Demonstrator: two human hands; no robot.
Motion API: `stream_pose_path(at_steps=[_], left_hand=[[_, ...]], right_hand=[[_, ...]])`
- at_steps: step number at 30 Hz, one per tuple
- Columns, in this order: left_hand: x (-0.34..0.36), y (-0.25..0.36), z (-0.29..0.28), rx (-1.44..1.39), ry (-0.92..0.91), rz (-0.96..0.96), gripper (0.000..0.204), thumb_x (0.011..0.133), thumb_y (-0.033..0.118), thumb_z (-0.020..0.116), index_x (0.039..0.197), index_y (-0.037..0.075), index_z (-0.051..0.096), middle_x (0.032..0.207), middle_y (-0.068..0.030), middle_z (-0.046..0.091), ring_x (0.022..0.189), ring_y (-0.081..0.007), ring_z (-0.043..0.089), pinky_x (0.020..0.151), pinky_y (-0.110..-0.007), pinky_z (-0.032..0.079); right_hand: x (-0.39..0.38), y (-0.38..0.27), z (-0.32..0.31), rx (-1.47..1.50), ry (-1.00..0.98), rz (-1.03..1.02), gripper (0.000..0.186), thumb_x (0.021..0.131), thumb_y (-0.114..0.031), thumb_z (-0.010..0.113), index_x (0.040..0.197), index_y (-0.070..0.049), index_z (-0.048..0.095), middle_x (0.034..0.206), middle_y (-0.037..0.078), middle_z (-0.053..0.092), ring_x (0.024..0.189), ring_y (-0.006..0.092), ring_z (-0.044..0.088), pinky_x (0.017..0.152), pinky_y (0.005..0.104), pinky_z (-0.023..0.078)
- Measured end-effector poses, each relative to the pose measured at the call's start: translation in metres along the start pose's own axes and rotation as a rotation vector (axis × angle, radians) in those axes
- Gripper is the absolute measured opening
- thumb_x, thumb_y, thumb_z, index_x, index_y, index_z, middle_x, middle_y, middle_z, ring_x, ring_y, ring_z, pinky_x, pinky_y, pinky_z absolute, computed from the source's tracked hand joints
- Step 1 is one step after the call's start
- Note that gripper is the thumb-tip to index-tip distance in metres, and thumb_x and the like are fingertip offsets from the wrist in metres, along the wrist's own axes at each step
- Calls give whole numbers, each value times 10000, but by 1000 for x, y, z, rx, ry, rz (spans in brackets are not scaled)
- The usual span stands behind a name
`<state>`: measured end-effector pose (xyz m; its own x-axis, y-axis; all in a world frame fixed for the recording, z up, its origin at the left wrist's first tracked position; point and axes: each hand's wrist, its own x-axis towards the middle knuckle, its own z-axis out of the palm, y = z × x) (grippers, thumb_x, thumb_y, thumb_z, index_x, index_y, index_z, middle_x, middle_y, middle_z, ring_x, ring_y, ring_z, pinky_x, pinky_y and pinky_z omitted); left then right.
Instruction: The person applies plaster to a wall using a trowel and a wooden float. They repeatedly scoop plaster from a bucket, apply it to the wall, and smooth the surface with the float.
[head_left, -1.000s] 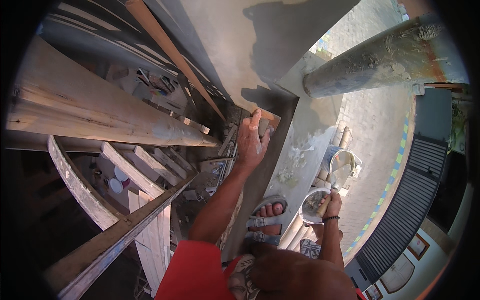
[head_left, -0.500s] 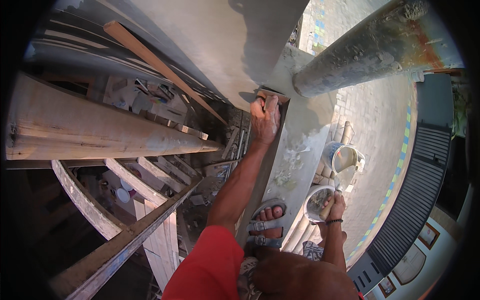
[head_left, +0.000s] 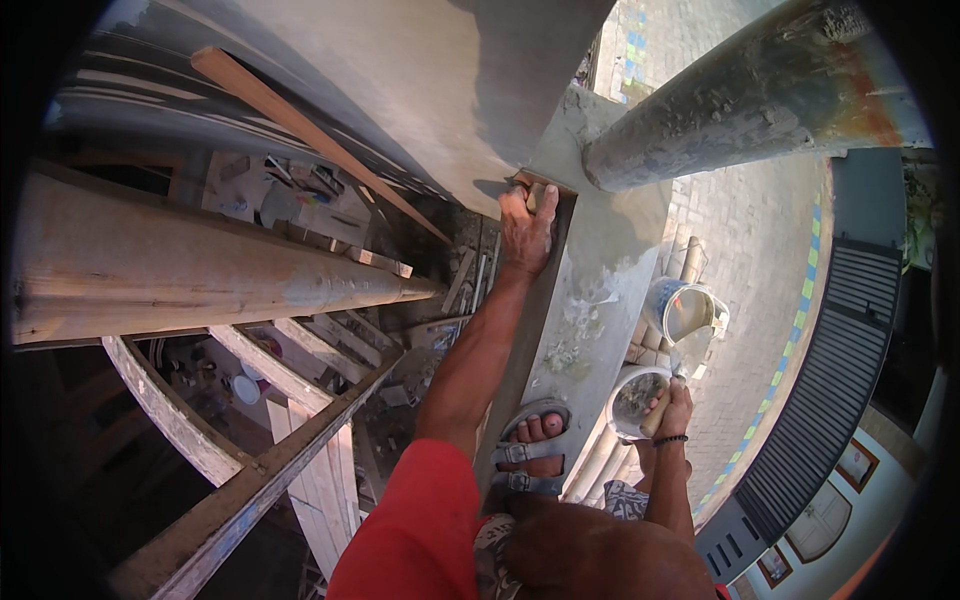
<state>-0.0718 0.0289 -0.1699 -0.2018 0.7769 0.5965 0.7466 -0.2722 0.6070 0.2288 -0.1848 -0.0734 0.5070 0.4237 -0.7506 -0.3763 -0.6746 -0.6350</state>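
My left hand (head_left: pixel 527 232) grips the handle of a plastering float (head_left: pixel 562 190), whose flat blade lies along the inner edge of the grey cement ledge (head_left: pixel 590 260), at the foot of the plastered wall (head_left: pixel 420 80). To the lower right, my right hand (head_left: pixel 672 408) is closed around the wooden handle of a trowel (head_left: pixel 655 416). That trowel is beside a round pail (head_left: pixel 612 412), and its blade is only partly visible. Just beyond stands a white-and-blue bucket (head_left: pixel 662 300) with a grey inside. Wet and rough mortar patches (head_left: pixel 580 335) mark the ledge near my sandalled foot (head_left: pixel 538 428).
A thick mortar-smeared column (head_left: pixel 730 105) rises at the ledge's far right. On the left, a large bamboo pole (head_left: pixel 220 265), a wooden ladder-like frame (head_left: pixel 260 465) and a leaning plank (head_left: pixel 310 135) stand above a drop. Bamboo poles (head_left: pixel 600 465) lie below the ledge's right side.
The float has shifted very slightly along the ledge's edge, and my left hand has tilted a little. My right hand stays at the pail with the trowel. The view has moved slightly.
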Motion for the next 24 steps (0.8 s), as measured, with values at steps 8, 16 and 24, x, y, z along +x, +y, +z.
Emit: stream_pose_path(at_steps=[8, 16, 24], left_hand=[[-48, -32, -14, 196, -283, -198, 602, 800, 34, 612, 1333, 240, 423, 1060, -175, 438, 983, -382, 464, 821, -459, 426], [-21, 13, -24, 55, 6, -78, 650, 757, 0, 690, 1329, 166, 431, 1006, -188, 425, 873, -361, 484, 738, -421, 437], [-2, 9, -12, 50, -74, -79, 566, 834, 85, 634, 1332, 259, 430, 1024, -197, 414, 897, -370, 480, 768, -440, 427]], right_hand=[[-4, -8, 1, -28, -26, -45, 219, 913, -287, 550, 878, -108, 430, 658, 45, 488, 466, 159, 506, 365, 303, 452], [-3, 2, -6, -5, -29, -17, 218, 912, -290, 559, 881, -111, 438, 658, 36, 492, 471, 148, 510, 365, 294, 457], [-5, 1, -2, -40, -40, -27, 212, 919, -290, 546, 894, -104, 448, 659, 32, 492, 466, 138, 506, 369, 289, 465]])
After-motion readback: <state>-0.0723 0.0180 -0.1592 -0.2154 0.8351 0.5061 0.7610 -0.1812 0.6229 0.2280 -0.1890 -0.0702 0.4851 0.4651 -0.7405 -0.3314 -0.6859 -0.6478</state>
